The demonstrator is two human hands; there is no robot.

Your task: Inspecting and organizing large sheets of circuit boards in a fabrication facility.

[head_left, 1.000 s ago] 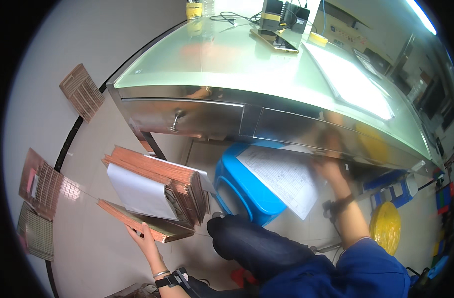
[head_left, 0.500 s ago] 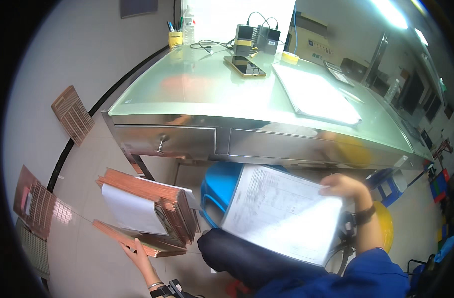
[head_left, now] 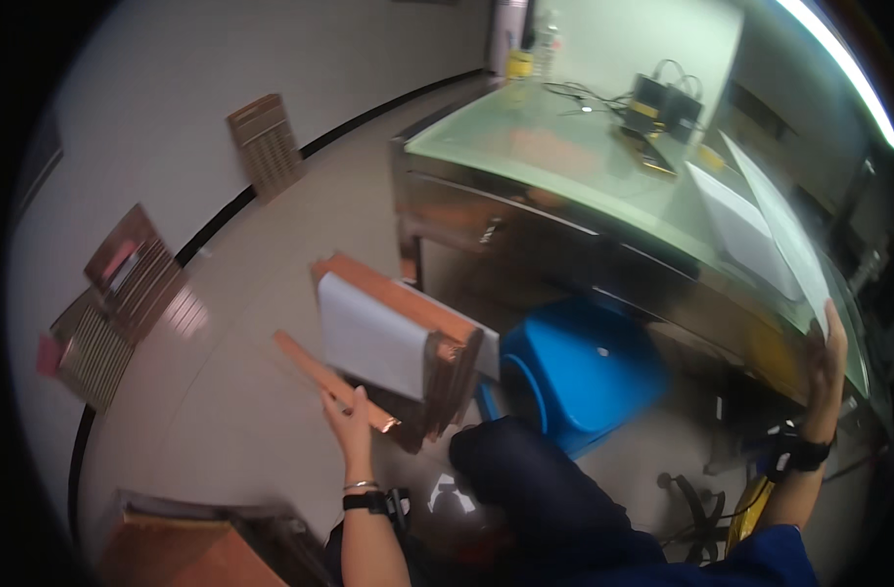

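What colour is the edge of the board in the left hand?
The board edge is copper-orange, seen best in the head view.

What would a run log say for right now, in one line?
left hand: grips copper-coloured panel | right hand: holds white sheet over desk | blue stool: beside copper-edged stack

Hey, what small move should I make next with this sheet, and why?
Probably lower the sheet onto the white papers on the desk: your right hand holds it tilted up beside them, while your left hand is occupied with a board.
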